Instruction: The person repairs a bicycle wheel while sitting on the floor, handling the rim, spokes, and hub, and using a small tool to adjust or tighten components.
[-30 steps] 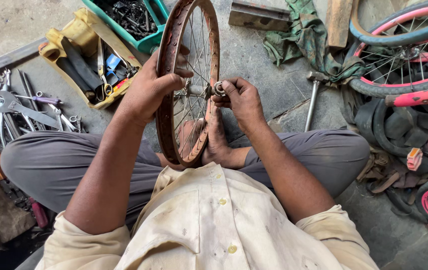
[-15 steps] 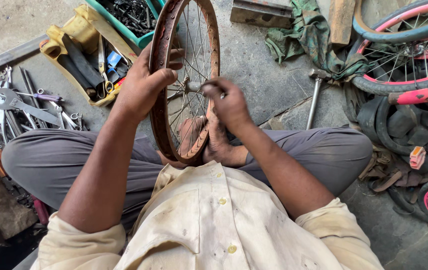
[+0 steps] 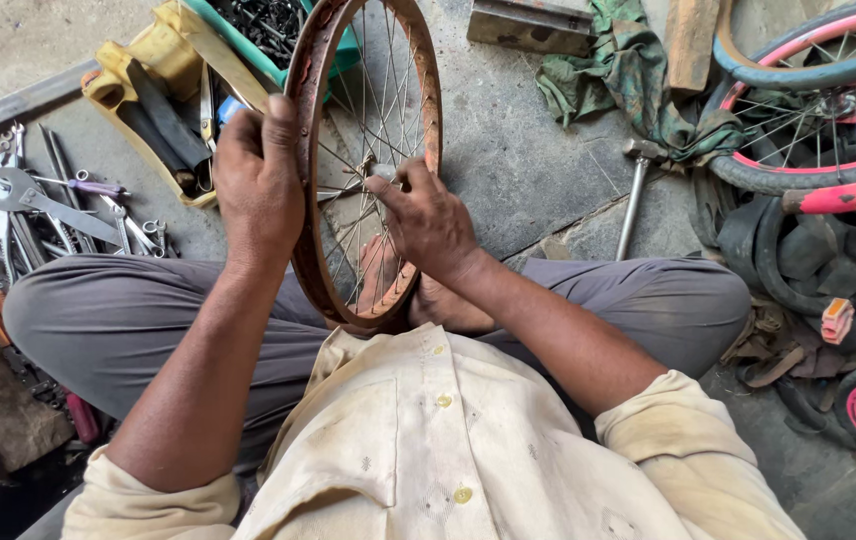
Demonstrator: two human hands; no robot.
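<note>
Upright between the knees, the rusty wheel rim [image 3: 310, 150] is clamped at its left edge by the left hand [image 3: 258, 185]. Just right of it, the right hand [image 3: 428, 220] reaches between the spokes [image 3: 388, 90], fingertips seemingly pinching something at the hub [image 3: 376, 172].

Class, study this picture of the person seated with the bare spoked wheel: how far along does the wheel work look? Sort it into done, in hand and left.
Done: the rusty wheel rim is bare, with no tyre, and spokes are fitted. In hand: the left hand grips the rim upright, while the right hand works at the hub. Left: no tyre is on it yet; spanners and a hammer lie nearby on the floor.
</note>
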